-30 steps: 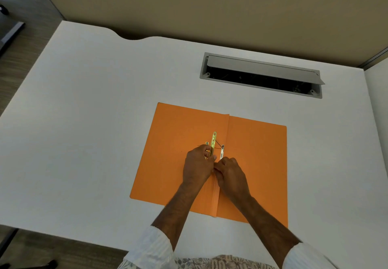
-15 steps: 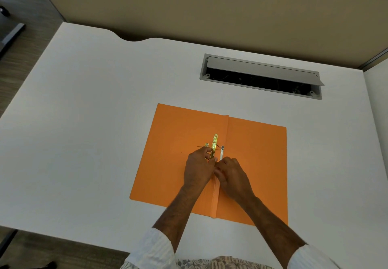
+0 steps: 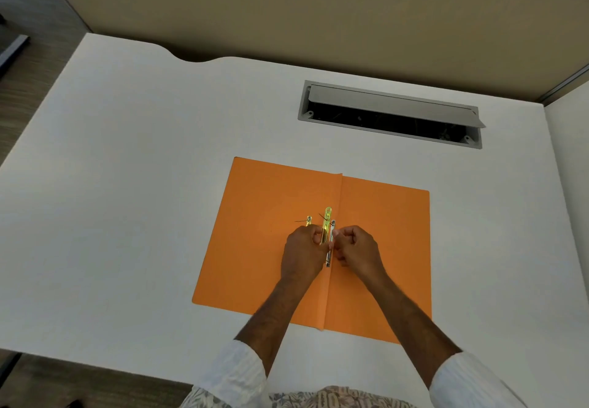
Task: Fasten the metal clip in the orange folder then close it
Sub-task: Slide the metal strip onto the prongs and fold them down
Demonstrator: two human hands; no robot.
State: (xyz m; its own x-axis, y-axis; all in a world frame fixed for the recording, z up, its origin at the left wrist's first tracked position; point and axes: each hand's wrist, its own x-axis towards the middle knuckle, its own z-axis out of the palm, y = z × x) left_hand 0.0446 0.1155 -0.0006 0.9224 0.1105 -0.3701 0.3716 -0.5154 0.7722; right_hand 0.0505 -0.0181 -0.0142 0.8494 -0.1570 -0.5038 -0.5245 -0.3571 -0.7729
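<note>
The orange folder (image 3: 264, 242) lies open and flat on the white desk, its spine fold running toward me. A gold metal clip bar (image 3: 327, 224) lies along the spine, with a silver strip beside it and a small gold piece (image 3: 309, 220) just to its left. My left hand (image 3: 302, 256) pinches the bar from the left. From the right, my right hand (image 3: 358, 253) holds the silver strip with curled fingers. Both hands cover the clip's lower part.
A grey cable tray (image 3: 390, 114) with its lid raised is set into the white desk (image 3: 127, 184) beyond the folder. A beige partition (image 3: 287, 18) runs along the desk's far edge. The desk's near edge is just below my forearms.
My hands have drawn slightly apart around the clip. The gold bar now lies flatter along the spine, and more of the silver strip shows between my hands.
</note>
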